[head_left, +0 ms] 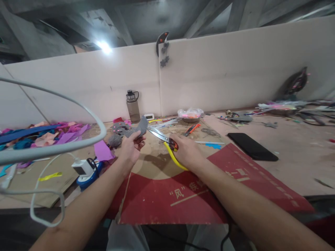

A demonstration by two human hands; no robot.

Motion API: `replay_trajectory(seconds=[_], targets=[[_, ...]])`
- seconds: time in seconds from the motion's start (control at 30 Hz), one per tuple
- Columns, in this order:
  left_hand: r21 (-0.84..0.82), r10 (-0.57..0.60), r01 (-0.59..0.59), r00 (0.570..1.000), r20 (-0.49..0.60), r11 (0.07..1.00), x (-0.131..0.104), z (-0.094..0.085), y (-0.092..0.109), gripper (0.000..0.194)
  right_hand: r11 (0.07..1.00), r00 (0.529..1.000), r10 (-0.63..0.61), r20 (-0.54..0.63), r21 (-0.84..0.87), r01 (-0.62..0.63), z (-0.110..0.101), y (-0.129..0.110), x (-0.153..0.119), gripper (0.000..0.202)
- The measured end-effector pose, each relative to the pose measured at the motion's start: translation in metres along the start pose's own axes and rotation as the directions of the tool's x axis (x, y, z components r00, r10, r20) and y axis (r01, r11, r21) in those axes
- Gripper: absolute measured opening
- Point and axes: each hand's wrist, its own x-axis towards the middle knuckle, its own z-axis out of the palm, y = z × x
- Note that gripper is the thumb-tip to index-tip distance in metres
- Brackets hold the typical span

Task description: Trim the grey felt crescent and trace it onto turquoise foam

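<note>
My left hand (133, 145) pinches a curved grey felt piece (142, 127) over the cardboard. In my right hand (184, 150) is a pair of scissors (159, 134), its fingers closed round the dark and orange handles. The blades point left, their tips close to the felt's right edge; whether they touch cannot be made out. A yellow strip (173, 157) curves down below the scissors, beside my right hand. Just left of the felt lie more grey pieces with pink dots (119, 128) and a grey ball (114, 141). A red and brown cardboard sheet (157, 202) lies under both hands.
A bottle (133, 108) stands against the white partition (222, 76). Behind the hands are a bowl (190, 118) and an orange cutter (192, 130). A black phone (251, 146) lies right. Felt scraps (47, 136), a white charger (84, 168) and a looping cable (89, 111) are left.
</note>
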Motion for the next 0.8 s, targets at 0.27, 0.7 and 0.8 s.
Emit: replay_trajectory(seconds=[0.27,0.7,0.8], targets=[[0.114,0.048,-0.043,0.998,-0.045,0.993,0.014,-0.011,0.002,0.014,0.961,0.993,0.114,-0.03,0.258,-0.102,-0.002,0.011,0.005,0.028],[0.683,0.385,-0.306,0.922,0.038,0.663,0.037,-0.035,0.008,0.038,0.956,0.979,0.015,-0.204,0.289,0.045,0.003,0.006,0.005,0.043],[0.54,0.447,-0.419,0.89,0.087,0.73,0.023,-0.021,0.011,0.028,0.959,0.967,0.017,-0.253,0.276,0.055,0.006,0.004,0.004,0.053]])
